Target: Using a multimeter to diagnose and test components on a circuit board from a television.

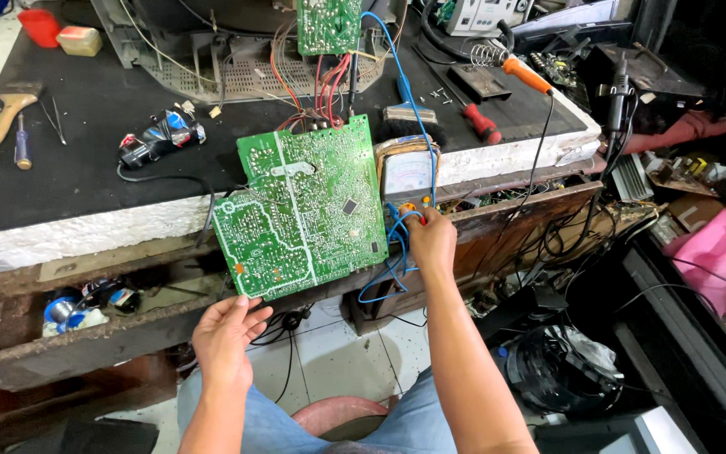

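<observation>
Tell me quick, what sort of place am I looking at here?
Most likely an electronics repair workshop: a large green circuit board held at a cluttered bench, an analogue meter beside it, and a soldering iron on the black bench top.

left hand (227,334) open, right hand (431,238) pinching, arms outstretched.

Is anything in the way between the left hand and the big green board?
Nothing visible. The left hand already touches the bottom edge of the green circuit board. The right hand is off beside it, at the analog multimeter.
</observation>
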